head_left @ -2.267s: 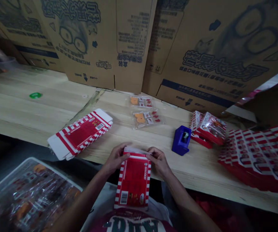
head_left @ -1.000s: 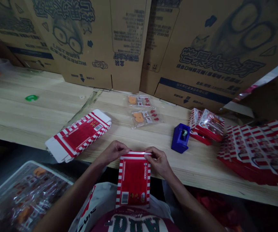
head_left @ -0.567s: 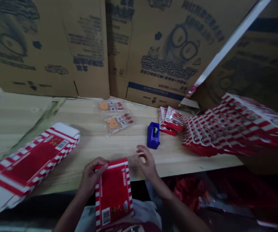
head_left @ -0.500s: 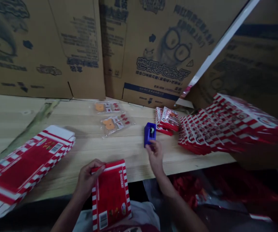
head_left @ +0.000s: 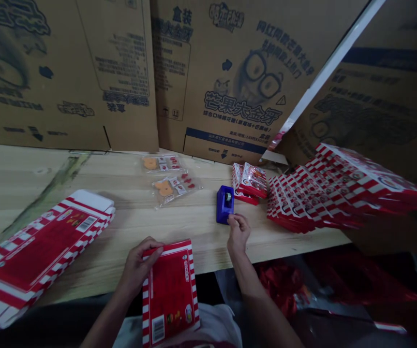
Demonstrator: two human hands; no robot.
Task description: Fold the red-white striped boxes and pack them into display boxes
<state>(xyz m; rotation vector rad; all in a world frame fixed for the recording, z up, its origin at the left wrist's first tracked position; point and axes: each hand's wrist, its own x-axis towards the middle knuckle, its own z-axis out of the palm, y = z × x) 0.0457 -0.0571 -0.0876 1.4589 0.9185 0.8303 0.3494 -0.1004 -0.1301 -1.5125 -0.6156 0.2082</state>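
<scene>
My left hand (head_left: pixel 139 263) grips the upper left corner of a flat red cardboard box (head_left: pixel 172 290) with striped edges, thumb on top, at the table's front edge and over my lap. Just off the front right corner of a blue tape dispenser (head_left: pixel 225 205) is my right hand (head_left: pixel 239 234). Its thumb and fingers are pinched together; whatever is between them is too small to make out. A small roll of tape (head_left: pixel 228 197) sits in the dispenser. Behind the dispenser lie small red-and-white packets (head_left: pixel 252 180).
A stack of flat striped cartons (head_left: pixel 49 246) lies at the left. Two clear bags (head_left: pixel 174 187) with orange and red pieces lie mid-table. Many striped boxes (head_left: pixel 332 191) are stacked at the right. Large brown cartons (head_left: pixel 223 87) wall off the back. Red plastic bags (head_left: pixel 283 285) are below the table.
My right hand has drawn slightly back and right from the tape dispenser's front, fingers pinched. My left hand and the red box have shifted slightly right in view.
</scene>
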